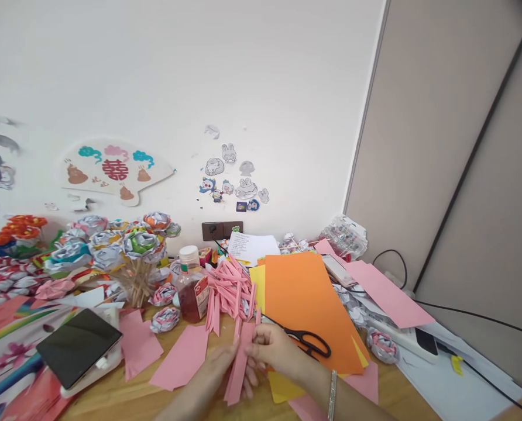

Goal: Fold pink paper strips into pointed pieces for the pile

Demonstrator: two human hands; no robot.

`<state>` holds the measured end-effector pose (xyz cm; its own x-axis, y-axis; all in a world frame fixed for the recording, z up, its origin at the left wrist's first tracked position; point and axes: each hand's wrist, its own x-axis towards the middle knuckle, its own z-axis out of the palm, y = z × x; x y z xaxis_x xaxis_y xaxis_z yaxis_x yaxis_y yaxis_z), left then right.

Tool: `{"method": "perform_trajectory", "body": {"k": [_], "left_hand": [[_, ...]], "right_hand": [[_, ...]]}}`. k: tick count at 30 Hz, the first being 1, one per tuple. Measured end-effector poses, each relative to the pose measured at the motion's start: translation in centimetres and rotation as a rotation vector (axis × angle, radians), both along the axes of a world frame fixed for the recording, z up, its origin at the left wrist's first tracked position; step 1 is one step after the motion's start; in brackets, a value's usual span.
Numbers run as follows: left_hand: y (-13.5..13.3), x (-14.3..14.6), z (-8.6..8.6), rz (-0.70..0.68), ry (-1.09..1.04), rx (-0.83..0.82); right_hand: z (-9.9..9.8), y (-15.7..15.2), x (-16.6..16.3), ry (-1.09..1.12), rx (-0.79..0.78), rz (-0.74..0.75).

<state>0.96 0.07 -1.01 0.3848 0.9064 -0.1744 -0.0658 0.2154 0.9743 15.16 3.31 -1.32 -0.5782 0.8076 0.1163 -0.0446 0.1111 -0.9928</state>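
Low in the middle of the head view, my left hand (217, 365) and my right hand (272, 349) meet on a folded pink paper strip (239, 368), each pinching it with closed fingers. The strip hangs down between them over the wooden table (112, 397). A bracelet shows on my right wrist. Just behind my hands lies a heap of cut pink paper strips (230, 289). Black-handled scissors (309, 342) rest on an orange sheet (307, 304) right beside my right hand.
A red-liquid bottle (193, 289) stands behind the strips. Paper roses on sticks (133, 251) crowd the back left. A dark tablet (79, 345) lies on a white box at left. Pink sheets (388, 292), a phone (337, 269) and cables lie at right.
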Motion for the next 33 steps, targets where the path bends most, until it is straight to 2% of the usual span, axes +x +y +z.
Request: {"method": "perform_trajectory", "body": {"k": [7, 15, 24, 33], "left_hand": [[1.1, -0.2, -1.9, 0.123, 0.153, 0.153], [0.6, -0.7, -0.9, 0.236, 0.393, 0.493], [0.4, -0.2, -1.4, 0.311, 0.444, 0.494], [0.7, -0.4, -1.7, 0.328, 0.503, 0.540]], "right_hand": [[0.1, -0.4, -0.4, 0.097, 0.005, -0.092], [-0.5, -0.4, -0.7, 0.152, -0.068, -0.093], [-0.6, -0.2, -0.9, 0.145, -0.108, -0.084], [-0.2, 0.0, -1.1, 0.118, -0.050, -0.127]]}}
